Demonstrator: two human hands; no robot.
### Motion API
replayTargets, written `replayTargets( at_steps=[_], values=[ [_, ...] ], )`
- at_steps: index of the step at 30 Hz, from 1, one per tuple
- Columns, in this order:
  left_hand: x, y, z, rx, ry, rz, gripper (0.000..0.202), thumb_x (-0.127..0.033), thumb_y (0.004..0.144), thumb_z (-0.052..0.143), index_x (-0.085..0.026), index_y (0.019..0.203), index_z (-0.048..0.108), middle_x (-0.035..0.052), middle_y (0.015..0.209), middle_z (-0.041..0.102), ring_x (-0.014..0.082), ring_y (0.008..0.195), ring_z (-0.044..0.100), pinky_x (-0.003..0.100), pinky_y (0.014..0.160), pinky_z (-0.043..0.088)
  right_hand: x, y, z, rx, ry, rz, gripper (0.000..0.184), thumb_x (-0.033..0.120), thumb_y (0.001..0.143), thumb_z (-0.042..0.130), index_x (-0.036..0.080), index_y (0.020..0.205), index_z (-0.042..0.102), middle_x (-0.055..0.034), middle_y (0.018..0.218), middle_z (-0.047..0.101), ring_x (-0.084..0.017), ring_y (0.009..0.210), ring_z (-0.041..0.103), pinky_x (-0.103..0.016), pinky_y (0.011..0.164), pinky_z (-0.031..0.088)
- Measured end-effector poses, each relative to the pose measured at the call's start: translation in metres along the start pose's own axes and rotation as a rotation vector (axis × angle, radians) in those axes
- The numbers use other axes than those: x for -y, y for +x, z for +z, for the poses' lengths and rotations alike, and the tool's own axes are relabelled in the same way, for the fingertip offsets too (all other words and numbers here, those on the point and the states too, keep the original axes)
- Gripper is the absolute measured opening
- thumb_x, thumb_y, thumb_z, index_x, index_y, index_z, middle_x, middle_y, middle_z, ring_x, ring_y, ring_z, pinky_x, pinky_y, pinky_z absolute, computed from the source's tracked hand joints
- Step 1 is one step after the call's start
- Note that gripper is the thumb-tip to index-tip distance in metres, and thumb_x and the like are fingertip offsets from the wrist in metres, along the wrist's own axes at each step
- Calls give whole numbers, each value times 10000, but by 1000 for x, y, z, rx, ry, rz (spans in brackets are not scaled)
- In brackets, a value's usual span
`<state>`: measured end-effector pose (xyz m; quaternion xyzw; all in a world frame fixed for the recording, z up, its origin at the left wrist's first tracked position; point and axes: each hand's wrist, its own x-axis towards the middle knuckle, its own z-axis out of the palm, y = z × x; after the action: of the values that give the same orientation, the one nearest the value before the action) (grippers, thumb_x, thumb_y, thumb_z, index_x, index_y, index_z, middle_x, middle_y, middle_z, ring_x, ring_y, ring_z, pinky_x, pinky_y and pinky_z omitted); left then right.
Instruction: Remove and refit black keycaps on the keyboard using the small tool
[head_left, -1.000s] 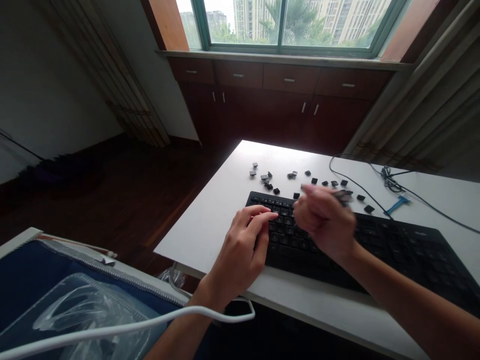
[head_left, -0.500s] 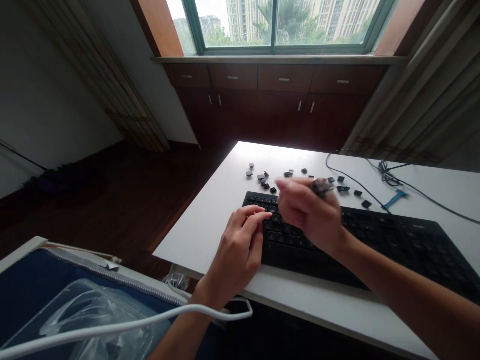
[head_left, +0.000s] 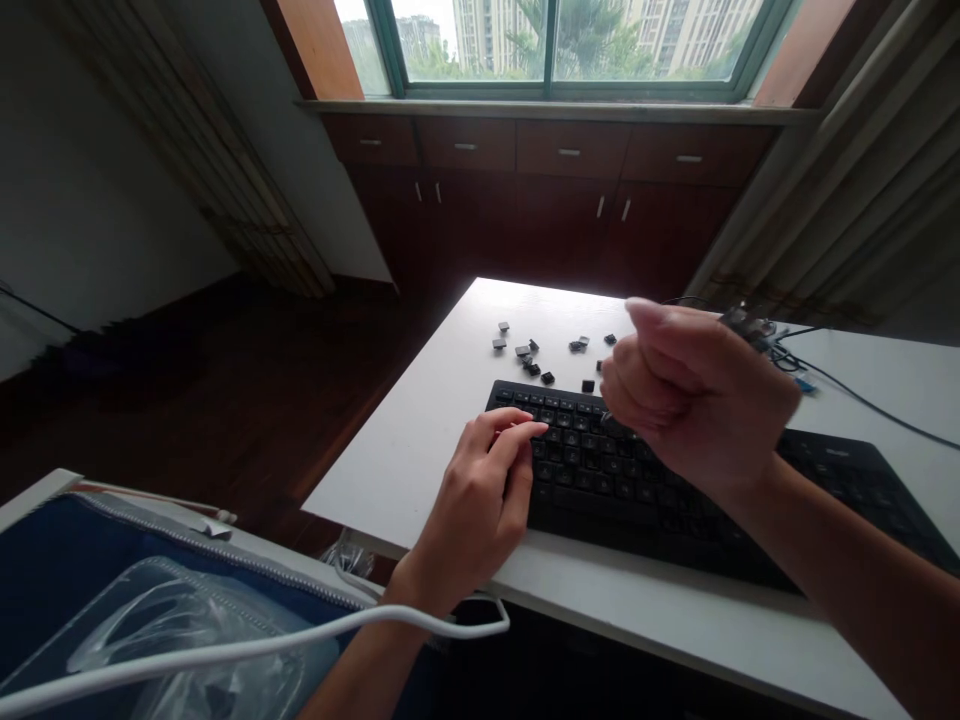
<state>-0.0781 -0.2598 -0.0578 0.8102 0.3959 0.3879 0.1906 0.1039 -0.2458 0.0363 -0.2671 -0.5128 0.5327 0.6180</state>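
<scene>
A black keyboard [head_left: 592,490] lies along the near edge of the white table [head_left: 390,460]. Over its left end rests my left hand [head_left: 491,475], fingers bent and tips drawn together above the keys; anything between them is hidden. My right hand [head_left: 694,395] is a closed fist raised above the keyboard's middle. It grips a small tool whose dark, glinting end [head_left: 748,325] sticks out past the knuckles; its kind cannot be made out. Several loose black keycaps [head_left: 523,351] are scattered behind the keyboard, some hidden by my right hand.
Behind my right hand, a black cable [head_left: 862,385] runs over the table, beside a partly hidden blue object [head_left: 805,385]. At lower left, a white bar [head_left: 300,640] crosses near my left forearm, with a blue container [head_left: 45,560] holding clear plastic [head_left: 210,640] below it.
My right hand has moved right and up, away from my left hand, with the tool still in its fist. More keys now show. My left hand has stayed in nearly the same place.
</scene>
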Motion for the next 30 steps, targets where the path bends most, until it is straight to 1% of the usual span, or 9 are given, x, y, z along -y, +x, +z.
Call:
replayTargets(
  at_steps=[3,5,8,10,11,13,17,21,30],
  values=[
    [-1,1,1,22,53,22,300,-154,989,503,-212,1259,621,84,1272,563,220,1205,539,404,1089,467,1,-2,-10,-62,-134,6,527,298,960,557,220,495,322,65,423,296,-82,366,261,-270,369,209],
    [-1,0,3,43,103,49,289,-191,980,541,-218,1254,631,89,1274,564,237,1192,542,435,1069,473,-4,-9,-22,-64,-449,-18,477,328,959,590,209,539,398,62,464,354,-82,411,311,-262,401,249],
    [-1,0,4,63,135,74,298,-208,973,566,-229,1261,637,91,1290,559,243,1178,541,449,1047,481,-9,-26,-43,82,-1038,-84,241,317,922,669,199,725,596,38,627,547,-92,546,463,-252,535,385],
    [-1,0,5,56,124,71,294,-194,973,561,-228,1254,643,90,1283,561,234,1169,543,437,1044,486,-13,-39,-56,223,-1217,-105,105,326,922,672,223,905,680,4,847,664,-111,674,590,-261,662,468],
    [-1,0,5,49,118,66,288,-189,973,560,-224,1245,647,90,1275,562,230,1163,546,431,1044,488,-15,-44,-60,272,-1266,-97,121,340,928,666,242,993,694,-10,958,688,-123,736,632,-267,707,490],
    [-1,1,5,39,114,59,276,-190,973,560,-217,1231,652,88,1263,565,222,1146,552,422,1039,493,-21,-54,-65,352,-1328,-73,183,360,945,641,274,1098,693,-22,1108,692,-140,814,674,-279,760,515],
    [-1,0,5,50,125,58,274,-187,974,556,-213,1228,652,87,1273,560,219,1131,554,418,1024,499,-33,-61,-65,414,-1347,-44,217,273,954,613,292,1159,680,-12,1200,690,-153,877,700,-280,794,533],
    [-1,-1,5,53,126,71,257,-175,968,554,-207,1200,659,94,1269,566,229,1132,559,431,1018,503,-34,-61,-64,407,-1331,-29,314,143,915,608,294,1184,665,2,1230,685,-161,945,702,-280,817,533],
    [0,-1,5,59,134,79,258,-171,973,536,-201,1197,659,102,1270,574,242,1149,555,449,1015,499,-29,-63,-67,355,-1323,-34,292,150,928,602,305,1168,665,2,1190,697,-161,926,705,-287,828,534]
  ],
)
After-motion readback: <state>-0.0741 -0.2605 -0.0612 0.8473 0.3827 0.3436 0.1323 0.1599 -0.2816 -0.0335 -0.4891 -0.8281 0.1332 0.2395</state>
